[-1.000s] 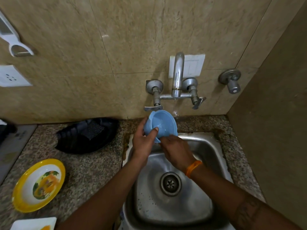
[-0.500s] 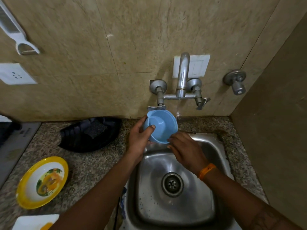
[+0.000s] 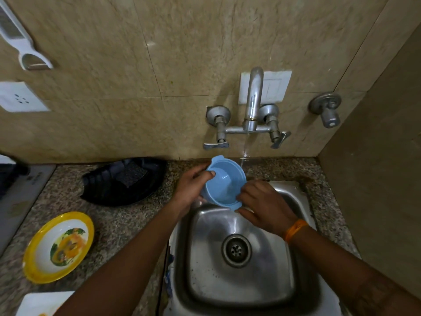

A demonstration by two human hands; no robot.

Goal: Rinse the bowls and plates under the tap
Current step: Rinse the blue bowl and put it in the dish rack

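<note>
Blue plastic forms the small bowl [image 3: 224, 182] held tilted over the back rim of the steel sink [image 3: 241, 281], its opening turned toward the camera and its inside holding nothing that can be made out. A thin stream of water [image 3: 245, 151] falls from the wall tap [image 3: 251, 103] and meets the bowl's upper right rim. The left hand [image 3: 190, 189] grips the bowl's left side, thumb hooked over the rim and fingers curled behind the wall. The right hand [image 3: 265, 206] lies against the bowl's lower right edge, beside a small lug handle, with fingers bent round the rim; an orange band [image 3: 295, 229] circles that wrist. The bowl therefore sits between the two hands, left of the falling stream and above the sink's far edge.

The sink basin shows only its round drain [image 3: 237, 250] and some dark specks on the wet steel. On the speckled granite counter [image 3: 118, 220] to the left stands a black tray [image 3: 102, 185] with a dark scrub pad [image 3: 132, 173] lying inside it. Nearer the camera rests a yellow-rimmed bowl [image 3: 58, 247], white inside with a printed orange and green picture. A white plate [image 3: 43, 303] shows partly at the bottom edge, with a bit of orange on it that cannot be identified.
</note>
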